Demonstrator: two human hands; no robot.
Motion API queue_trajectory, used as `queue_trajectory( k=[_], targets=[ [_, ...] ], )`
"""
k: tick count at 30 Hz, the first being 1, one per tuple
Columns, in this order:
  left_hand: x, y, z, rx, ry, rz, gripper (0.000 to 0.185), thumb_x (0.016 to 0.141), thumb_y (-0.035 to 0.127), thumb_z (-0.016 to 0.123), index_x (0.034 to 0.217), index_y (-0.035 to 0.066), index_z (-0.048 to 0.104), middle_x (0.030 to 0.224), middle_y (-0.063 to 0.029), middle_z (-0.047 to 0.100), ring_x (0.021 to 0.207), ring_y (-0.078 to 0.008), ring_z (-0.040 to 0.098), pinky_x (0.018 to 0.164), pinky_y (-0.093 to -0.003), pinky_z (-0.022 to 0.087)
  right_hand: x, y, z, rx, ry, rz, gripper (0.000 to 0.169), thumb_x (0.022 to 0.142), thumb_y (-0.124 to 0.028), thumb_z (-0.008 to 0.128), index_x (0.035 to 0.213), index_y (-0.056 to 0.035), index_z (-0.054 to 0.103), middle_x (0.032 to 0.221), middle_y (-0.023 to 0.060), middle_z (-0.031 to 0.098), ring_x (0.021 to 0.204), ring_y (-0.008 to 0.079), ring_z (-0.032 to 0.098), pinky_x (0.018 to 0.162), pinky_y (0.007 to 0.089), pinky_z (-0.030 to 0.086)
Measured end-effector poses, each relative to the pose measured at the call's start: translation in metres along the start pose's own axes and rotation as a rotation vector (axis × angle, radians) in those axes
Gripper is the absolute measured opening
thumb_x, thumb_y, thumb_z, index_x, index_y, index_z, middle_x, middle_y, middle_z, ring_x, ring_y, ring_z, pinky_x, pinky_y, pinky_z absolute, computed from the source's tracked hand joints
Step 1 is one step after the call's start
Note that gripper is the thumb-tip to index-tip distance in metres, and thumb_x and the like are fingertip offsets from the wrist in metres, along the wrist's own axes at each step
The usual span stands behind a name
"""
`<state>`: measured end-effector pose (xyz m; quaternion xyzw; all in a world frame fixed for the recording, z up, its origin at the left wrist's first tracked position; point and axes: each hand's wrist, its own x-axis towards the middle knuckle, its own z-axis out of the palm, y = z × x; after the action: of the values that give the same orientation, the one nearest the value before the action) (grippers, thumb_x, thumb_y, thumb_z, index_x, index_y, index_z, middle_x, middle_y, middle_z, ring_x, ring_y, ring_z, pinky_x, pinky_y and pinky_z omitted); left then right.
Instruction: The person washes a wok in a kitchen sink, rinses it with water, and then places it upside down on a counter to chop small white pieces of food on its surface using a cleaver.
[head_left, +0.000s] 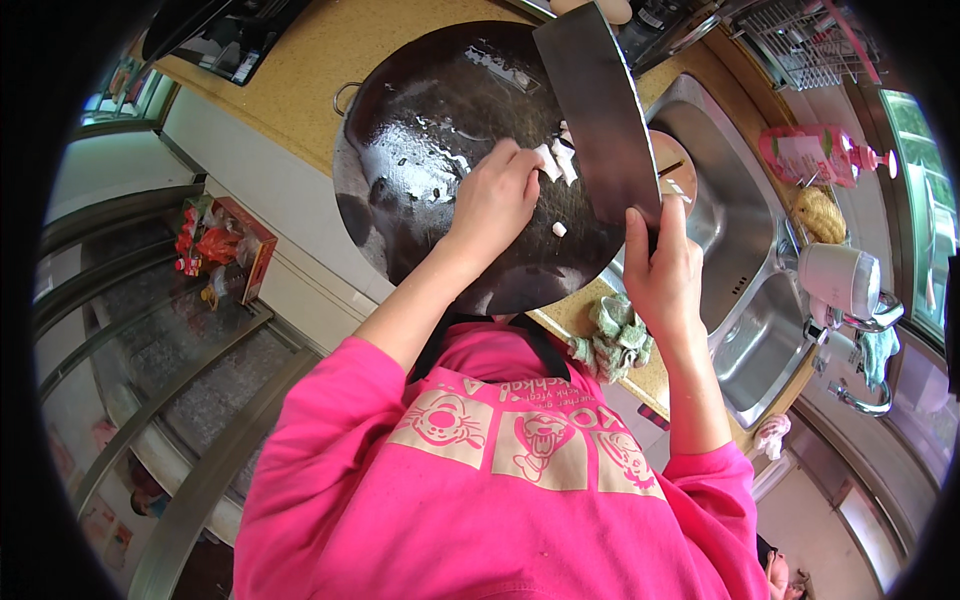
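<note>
A large round dark chopping board (450, 90), wet and shiny on its left half, lies on the counter before me. My right hand (664, 262) grips the handle of a cleaver, thumb against the blade. Its broad dark blade (600, 120) is over the board's right side, pointing away from me. My left hand (499, 191) is bent over the middle of the board, fingertips closed at the end of a white food piece (549, 163). More white pieces (564, 161) lie beside it, partly near the blade. One small white bit (559, 229) sits apart, nearer to me.
Right of the board, a round dish (686, 169) is partly hidden by the cleaver. Beyond it is a double steel sink (739, 225) with a tap (885, 311). A crumpled green cloth (619, 337) lies on the counter edge. A pink pump bottle (814, 155) stands behind the sink.
</note>
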<state>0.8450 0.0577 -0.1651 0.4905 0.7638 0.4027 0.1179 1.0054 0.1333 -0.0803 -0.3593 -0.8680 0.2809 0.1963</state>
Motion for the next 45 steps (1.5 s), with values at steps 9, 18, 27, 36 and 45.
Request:
queue_trajectory(
  k=[9,18,27,36,45],
  targets=[
    [0.026,-0.009,-0.014,0.214,-0.073,0.255,0.013,0.063,0.006,0.062,0.074,0.009,0.057,0.079,-0.0038,0.055,0.083,-0.024,0.05,0.072,-0.0365,0.038,-0.003,0.004,0.005,-0.033,-0.037,0.02,0.016,0.084,-0.009,0.055,0.09,-0.0026,0.041,0.065,0.0189,0.059,0.058,0.0387,0.058,0.048,0.0434,0.045],
    [-0.026,-0.018,-0.056,0.25,0.104,-0.027,0.012,0.066,0.01,0.065,0.073,0.007,0.056,0.071,-0.0054,0.059,0.074,-0.026,0.053,0.068,-0.0384,0.039,-0.021,-0.014,0.039,-0.017,-0.307,-0.001,0.014,0.085,-0.01,0.051,0.085,-0.0035,0.038,0.056,0.0214,0.053,0.053,0.0425,0.054,0.046,0.0503,0.041],
    [-0.055,-0.019,-0.048,0.263,0.227,-0.019,0.031,0.063,0.008,0.072,0.089,0.004,0.055,0.091,-0.0097,0.054,0.084,-0.0288,0.052,0.077,-0.0372,0.039,-0.025,-0.019,0.028,-0.232,-0.398,-0.191,0.01,0.082,-0.007,0.049,0.086,-0.0047,0.04,0.057,0.0146,0.052,0.048,0.0335,0.055,0.042,0.043,0.043],
    [-0.06,-0.039,-0.032,0.206,0.249,0.071,0.017,0.064,-0.001,0.066,0.077,0.001,0.054,0.083,-0.011,0.054,0.077,-0.0284,0.053,0.069,-0.0364,0.044,-0.02,-0.028,0.037,-0.38,-0.551,-0.33,0.009,0.08,-0.006,0.048,0.085,-0.0048,0.04,0.06,0.0119,0.052,0.05,0.0262,0.058,0.041,0.0355,0.047],
    [-0.058,-0.04,-0.032,0.156,0.281,0.069,0.016,0.062,-0.004,0.064,0.074,0.0,0.054,0.079,-0.0125,0.053,0.074,-0.0293,0.052,0.067,-0.0375,0.044,-0.001,-0.037,0.072,-0.31,-0.492,-0.38,0.013,0.077,-0.005,0.05,0.085,-0.0041,0.04,0.059,0.0102,0.052,0.05,0.0254,0.058,0.043,0.036,0.047]
  ],
)
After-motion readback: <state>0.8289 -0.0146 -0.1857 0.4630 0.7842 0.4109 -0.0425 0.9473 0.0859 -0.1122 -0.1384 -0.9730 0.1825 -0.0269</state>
